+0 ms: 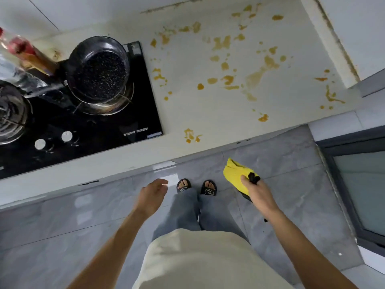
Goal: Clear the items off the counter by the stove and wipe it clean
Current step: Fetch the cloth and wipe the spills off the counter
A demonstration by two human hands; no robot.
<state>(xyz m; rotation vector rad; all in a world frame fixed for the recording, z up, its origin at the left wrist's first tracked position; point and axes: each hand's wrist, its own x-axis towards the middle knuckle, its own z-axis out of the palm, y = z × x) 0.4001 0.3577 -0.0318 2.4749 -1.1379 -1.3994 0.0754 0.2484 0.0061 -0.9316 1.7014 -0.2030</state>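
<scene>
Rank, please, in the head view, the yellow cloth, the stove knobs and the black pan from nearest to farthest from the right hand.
From the right hand:
1. Yellow cloth, held in that hand.
2. Stove knobs, at the cooktop's front edge, left.
3. Black pan, on the burner, farther back.

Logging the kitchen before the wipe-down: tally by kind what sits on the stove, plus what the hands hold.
Pans: 1, a dark pan on the right burner of the stove.
Knobs: 2, white and.
Cloths: 1, a yellow cloth gripped by the right hand; the left hand holds nothing.
Total: 4.
</scene>
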